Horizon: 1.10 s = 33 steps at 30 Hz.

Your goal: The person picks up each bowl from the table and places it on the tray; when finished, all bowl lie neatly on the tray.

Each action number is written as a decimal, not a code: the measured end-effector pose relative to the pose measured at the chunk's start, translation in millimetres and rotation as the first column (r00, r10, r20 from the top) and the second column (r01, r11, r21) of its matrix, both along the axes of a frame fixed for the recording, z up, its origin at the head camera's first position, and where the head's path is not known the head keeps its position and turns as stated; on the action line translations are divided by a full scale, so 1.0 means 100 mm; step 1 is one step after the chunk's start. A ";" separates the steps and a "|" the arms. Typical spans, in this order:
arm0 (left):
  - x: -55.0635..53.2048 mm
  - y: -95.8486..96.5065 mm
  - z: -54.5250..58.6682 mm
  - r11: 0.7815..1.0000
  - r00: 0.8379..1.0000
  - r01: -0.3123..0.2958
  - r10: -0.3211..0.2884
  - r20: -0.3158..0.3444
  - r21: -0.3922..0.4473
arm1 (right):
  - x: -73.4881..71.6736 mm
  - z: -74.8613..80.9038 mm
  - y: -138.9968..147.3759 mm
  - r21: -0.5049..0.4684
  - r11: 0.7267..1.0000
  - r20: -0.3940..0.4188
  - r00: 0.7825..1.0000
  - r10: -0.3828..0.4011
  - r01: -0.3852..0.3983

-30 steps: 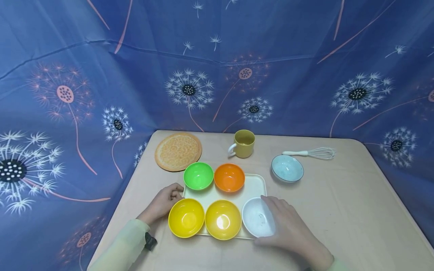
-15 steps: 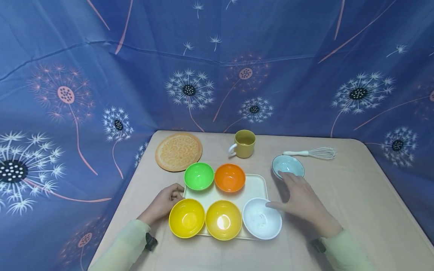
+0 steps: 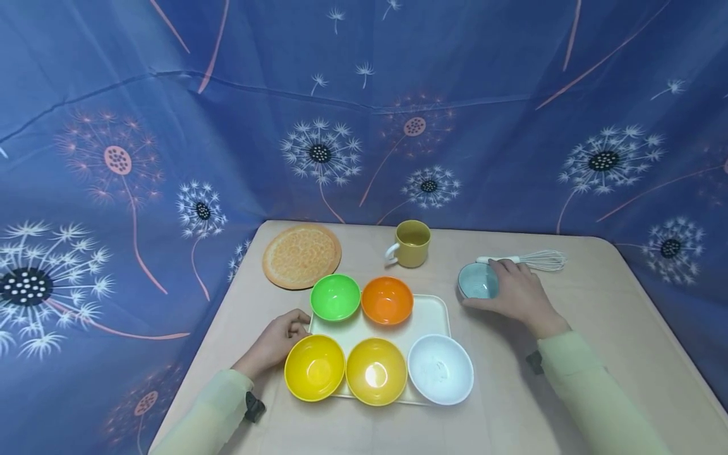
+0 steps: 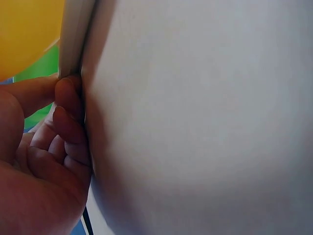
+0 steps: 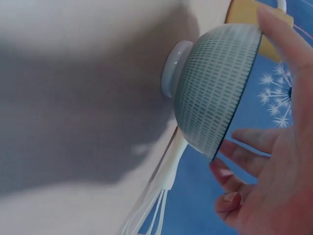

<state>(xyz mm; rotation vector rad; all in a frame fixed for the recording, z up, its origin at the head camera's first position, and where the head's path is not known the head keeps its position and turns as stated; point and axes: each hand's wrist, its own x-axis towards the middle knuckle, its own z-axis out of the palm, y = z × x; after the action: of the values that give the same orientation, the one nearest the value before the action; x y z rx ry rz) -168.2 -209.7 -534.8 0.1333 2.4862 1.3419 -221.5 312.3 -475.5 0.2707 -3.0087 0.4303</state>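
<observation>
My right hand (image 3: 520,294) spans the light blue bowl (image 3: 475,281) at the right of the table, thumb at the near side of its rim and fingers at the far side. In the right wrist view the bowl's ribbed outer wall (image 5: 215,83) and white foot show. At the left edge of the cream tray (image 3: 430,314), my left hand (image 3: 277,340) pinches the tray's side between thumb and curled fingers. On the tray stand a green bowl (image 3: 335,297), an orange bowl (image 3: 387,301), two yellow bowls (image 3: 315,368) and a white bowl (image 3: 440,370).
Behind the tray lies a round pizza-like board (image 3: 301,256), with a mustard mug (image 3: 413,244) to its right. A white whisk (image 3: 541,260) lies just behind the light blue bowl, its handle partly covered by my right hand. A blue dandelion-print cloth (image 3: 364,158) hangs beyond the table.
My right hand has left the white bowl and moved back and right to the light blue bowl, now holding its rim. My left hand has stayed at the tray's edge.
</observation>
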 end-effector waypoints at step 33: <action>-0.03 0.00 -0.02 1.000 1.000 0.009 -0.009 -0.002 -0.002 | -0.05 -0.11 -0.04 -0.022 1.000 -0.009 1.000 0.007 -0.008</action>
<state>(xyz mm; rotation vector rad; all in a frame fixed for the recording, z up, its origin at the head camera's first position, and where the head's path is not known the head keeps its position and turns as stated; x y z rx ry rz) -170.7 -210.0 -536.8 0.1444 2.4858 1.3359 -226.1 307.8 -486.5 0.2816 -2.9928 0.4619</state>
